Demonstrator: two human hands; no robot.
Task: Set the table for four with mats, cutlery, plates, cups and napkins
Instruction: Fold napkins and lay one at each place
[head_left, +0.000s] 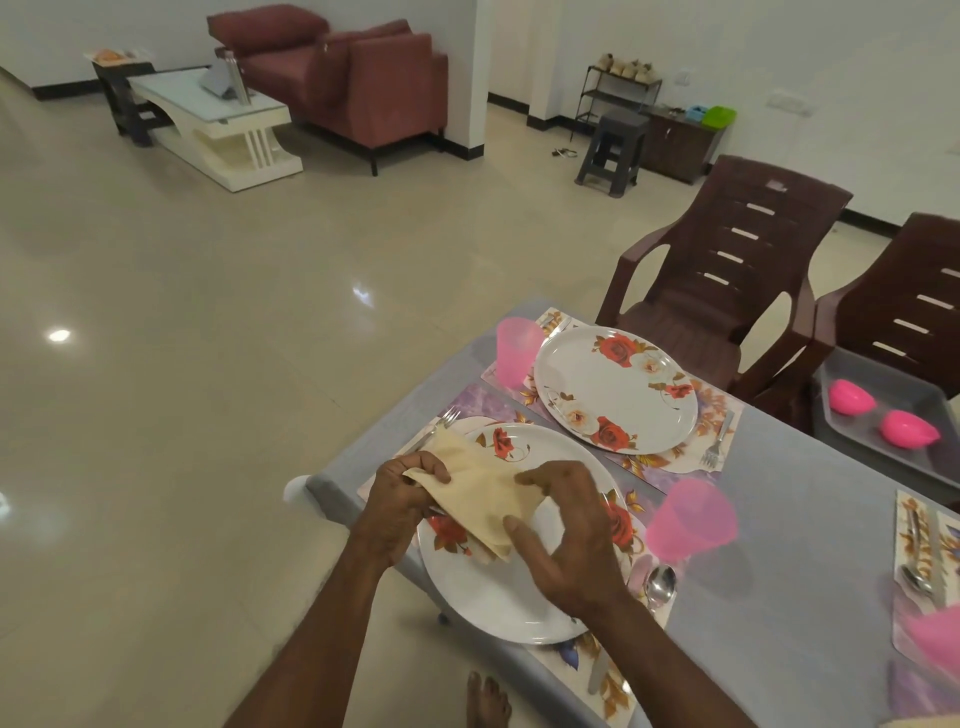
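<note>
Over the near plate (498, 597) you have the cream napkin (480, 493) lifted clear, so it can be folded in the air rather than dragged across the china. Your left hand (402, 499) has its grip closed on the napkin's upper corner, pinching it between thumb and fingers; your right hand (566, 535) is half open, fingertips on the far edge and thumb beneath the lower fold, apparently steadying the cloth while you shape it. That plate sits on a floral mat (597, 680), with a fork (439, 426) to its left, a spoon (660, 584) to its right and a pink cup (691, 519) just beyond. The far plate (615, 389) has its own cup and fork but no napkin showing, so that setting likely comes next on the surface (779, 519).
</note>
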